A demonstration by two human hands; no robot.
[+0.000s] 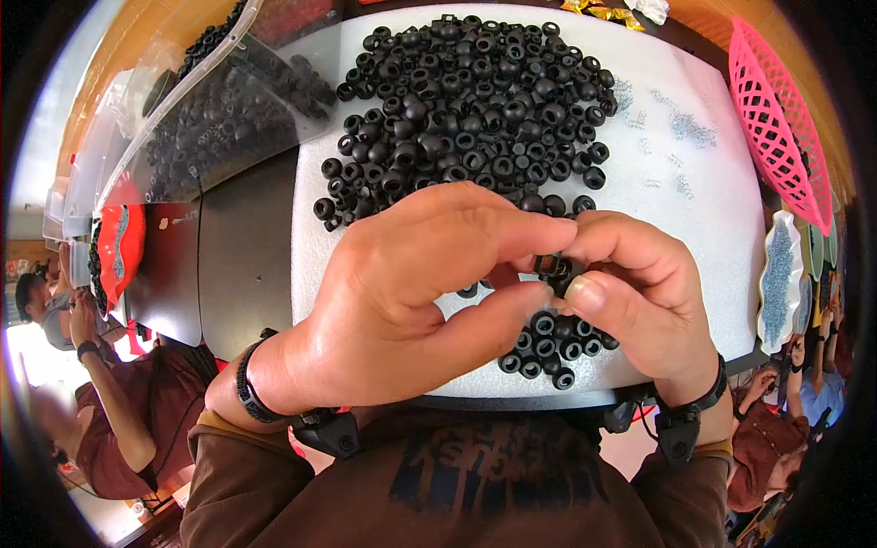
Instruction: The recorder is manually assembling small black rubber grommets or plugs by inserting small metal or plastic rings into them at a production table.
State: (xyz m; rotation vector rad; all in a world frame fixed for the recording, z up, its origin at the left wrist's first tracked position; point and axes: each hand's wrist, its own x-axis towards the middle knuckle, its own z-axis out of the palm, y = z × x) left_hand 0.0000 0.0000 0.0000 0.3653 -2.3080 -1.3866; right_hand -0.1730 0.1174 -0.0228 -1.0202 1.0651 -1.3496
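My left hand (pixel 402 292) and my right hand (pixel 639 292) meet over a white foam board (pixel 713 219), fingertips pinched together on one small black rubber ring (pixel 555 270). Beyond my hands lies a large heap of black rubber rings (pixel 470 100) on the board. A smaller cluster of the same rings (pixel 553 347) sits on the board just below my fingers. Tiny metal springs (pixel 681 128) are scattered on the board's right part.
A clear plastic bag of black rings (pixel 219 110) lies at the upper left. A pink mesh basket (pixel 776 119) stands at the right, with a white dish of small metal parts (pixel 778 274) below it. Other people sit at the left and right edges.
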